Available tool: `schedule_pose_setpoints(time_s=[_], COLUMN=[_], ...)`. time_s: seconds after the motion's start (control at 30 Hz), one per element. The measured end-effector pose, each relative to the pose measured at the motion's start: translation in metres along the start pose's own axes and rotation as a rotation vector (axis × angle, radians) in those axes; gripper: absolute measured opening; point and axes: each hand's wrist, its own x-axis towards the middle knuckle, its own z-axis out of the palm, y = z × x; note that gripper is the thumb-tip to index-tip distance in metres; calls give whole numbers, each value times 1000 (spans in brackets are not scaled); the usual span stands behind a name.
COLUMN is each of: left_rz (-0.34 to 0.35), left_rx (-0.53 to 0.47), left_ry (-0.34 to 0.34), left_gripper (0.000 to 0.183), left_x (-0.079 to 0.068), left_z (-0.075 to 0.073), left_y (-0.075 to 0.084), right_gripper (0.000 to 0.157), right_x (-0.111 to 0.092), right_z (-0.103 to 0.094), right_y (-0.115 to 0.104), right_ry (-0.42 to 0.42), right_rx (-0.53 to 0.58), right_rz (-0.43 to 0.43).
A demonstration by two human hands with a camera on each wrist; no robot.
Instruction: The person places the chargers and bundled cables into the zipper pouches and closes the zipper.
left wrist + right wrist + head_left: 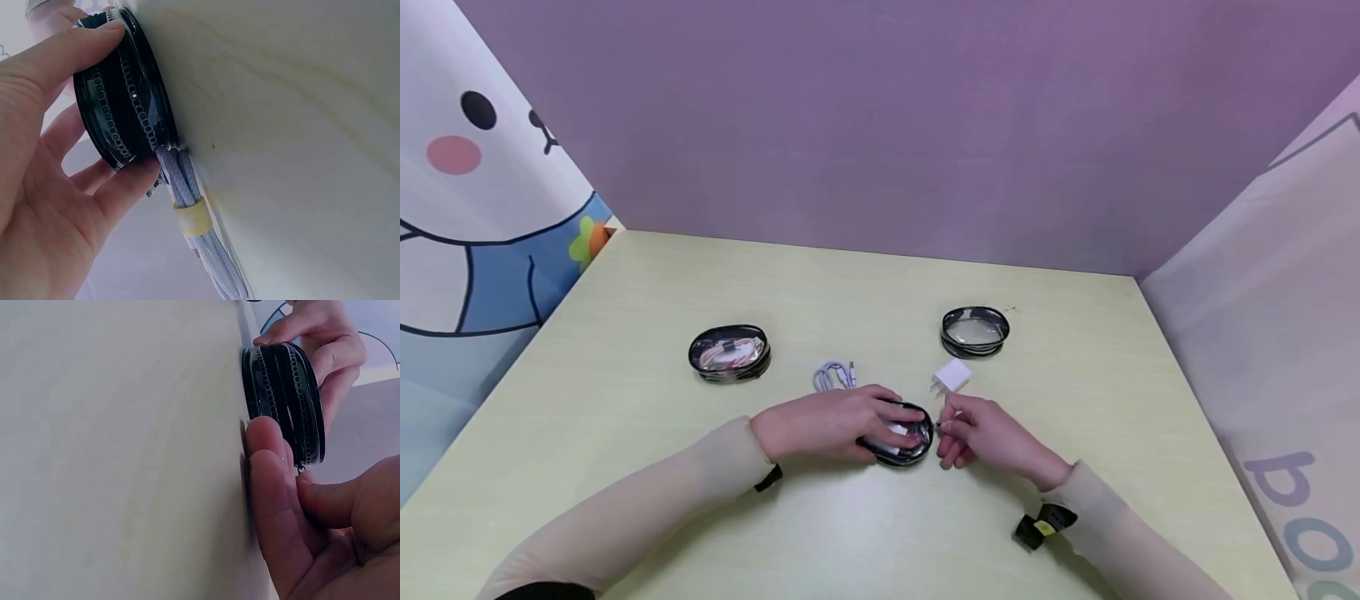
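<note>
An oval zipper pouch (901, 457) with black trim and a clear top lies on the table, something pale showing inside. My left hand (838, 421) grips it by the sides; in the left wrist view the thumb presses one side of the black zipper band (112, 81) and the fingers curl round the other. At the pouch's right end, my right hand (996, 437) pinches the small zipper pull (301, 469) between thumb and fingers. In the right wrist view a narrow slit shows along the zipper. Whether the zipper is fully closed I cannot tell.
A bundled lavender cable (827, 377) with a yellow tie (194, 219) lies just beyond my left hand. A white plug adapter (952, 375) sits beyond my right hand. Two similar pouches stand farther back: a filled one (730, 354) left, a clear-topped one (975, 332) right.
</note>
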Motion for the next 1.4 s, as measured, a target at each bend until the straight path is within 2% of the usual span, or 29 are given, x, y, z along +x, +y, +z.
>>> schedule_pose_setpoints(time_s=[0.27, 0.57, 0.9, 1.13, 1.4], left_rz=[-38, -44, -80, -91, -101], left_rx=[-53, -69, -75, -7, 125], left_ry=[-1, 4, 4, 12, 15], left_gripper=[53, 55, 54, 57, 86], left_x=[0, 1, 2, -1, -3], left_z=[0, 3, 3, 1, 2], left_y=[1, 0, 2, 2, 2], right_gripper=[12, 12, 12, 13, 12], right_x=[-9, -14, -16, -12, 0], right_z=[3, 5, 9, 3, 1], right_y=[0, 1, 3, 2, 1], right_ry=[-8, -40, -166, -90, 71], right_rx=[24, 35, 76, 55, 82], right_rz=[12, 12, 9, -13, 6])
